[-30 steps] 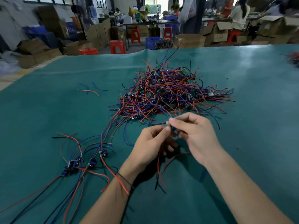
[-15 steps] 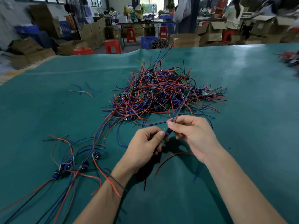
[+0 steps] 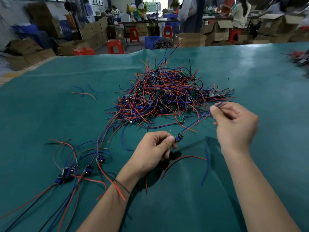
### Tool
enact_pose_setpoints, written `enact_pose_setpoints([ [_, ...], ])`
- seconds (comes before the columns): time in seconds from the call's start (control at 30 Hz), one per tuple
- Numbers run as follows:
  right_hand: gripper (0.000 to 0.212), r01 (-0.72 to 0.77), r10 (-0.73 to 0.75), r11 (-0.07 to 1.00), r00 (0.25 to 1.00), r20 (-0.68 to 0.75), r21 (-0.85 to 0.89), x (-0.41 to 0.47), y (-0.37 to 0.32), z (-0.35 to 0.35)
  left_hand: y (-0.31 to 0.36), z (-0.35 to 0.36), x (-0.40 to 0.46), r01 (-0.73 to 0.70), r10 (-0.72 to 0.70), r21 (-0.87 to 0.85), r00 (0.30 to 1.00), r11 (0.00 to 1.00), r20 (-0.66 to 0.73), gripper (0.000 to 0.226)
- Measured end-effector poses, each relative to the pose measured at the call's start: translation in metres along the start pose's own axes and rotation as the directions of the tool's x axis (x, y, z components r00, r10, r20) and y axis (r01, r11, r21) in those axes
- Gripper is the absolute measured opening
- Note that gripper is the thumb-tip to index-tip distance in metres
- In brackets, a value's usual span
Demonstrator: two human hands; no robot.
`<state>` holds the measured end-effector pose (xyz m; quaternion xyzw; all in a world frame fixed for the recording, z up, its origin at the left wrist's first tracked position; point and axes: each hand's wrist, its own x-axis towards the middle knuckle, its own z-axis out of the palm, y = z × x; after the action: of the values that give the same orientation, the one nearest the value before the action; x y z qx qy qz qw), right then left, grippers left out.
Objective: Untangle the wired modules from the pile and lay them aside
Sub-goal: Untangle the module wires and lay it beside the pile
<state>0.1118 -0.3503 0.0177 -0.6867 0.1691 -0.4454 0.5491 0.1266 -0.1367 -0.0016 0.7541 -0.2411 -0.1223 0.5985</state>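
While both hands [image 3: 151,152] [image 3: 234,124] grip one module's [image 3: 179,137] wires, cartons [image 3: 217,30] ring the green table [image 3: 250,164]

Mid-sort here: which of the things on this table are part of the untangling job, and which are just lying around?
In the job:
- module pinched by left hand
- its wires, pulled by right hand
- tangled pile
- sorted modules laid aside at left

Lying about:
- loose wire scraps on the green mat
- second heap at far right, blurred
- stools, boxes behind
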Motion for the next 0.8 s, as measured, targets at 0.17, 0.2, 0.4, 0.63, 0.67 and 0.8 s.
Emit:
enact_pose_setpoints([
  [0.17, 0.004, 0.037, -0.036, 0.999, 0.96, -0.278, -0.003, 0.008, 0.004, -0.009, -0.001, 0.0, 0.001, 0.034, -0.035, -0.034, 0.999, 0.999, -0.04, 0.027],
  [0.2, 0.006, 0.014, -0.026, 0.999, 0.953, -0.301, -0.042, 0.009, 0.004, -0.01, -0.001, 0.0, 0.002, 0.042, -0.047, -0.067, 0.997, 0.997, -0.067, 0.027],
  [0.4, 0.028, 0.024, 0.07, 0.986, 0.843, 0.533, -0.167, -0.037, -0.012, 0.022, -0.001, 0.0, 0.001, 0.027, -0.045, -0.178, 0.994, 0.984, -0.096, 0.021],
  [0.63, 0.004, 0.204, -0.128, 0.975, 0.839, 0.53, -0.088, -0.044, -0.017, 0.024, 0.002, -0.002, 0.001, 0.059, -0.063, -0.182, 0.998, 0.982, -0.017, 0.025],
  [0.67, 0.003, 0.22, -0.153, 0.971, 0.867, 0.474, -0.09, -0.041, -0.018, 0.022, 0.002, -0.002, 0.0, 0.066, -0.068, -0.202, 0.998, 0.977, -0.004, 0.025],
  [0.8, 0.007, 0.265, -0.264, 0.964, 0.955, 0.135, 0.015, -0.025, -0.03, 0.008, 0.003, -0.002, -0.001, 0.08, -0.076, -0.204, 0.997, 0.976, 0.026, 0.026],
])
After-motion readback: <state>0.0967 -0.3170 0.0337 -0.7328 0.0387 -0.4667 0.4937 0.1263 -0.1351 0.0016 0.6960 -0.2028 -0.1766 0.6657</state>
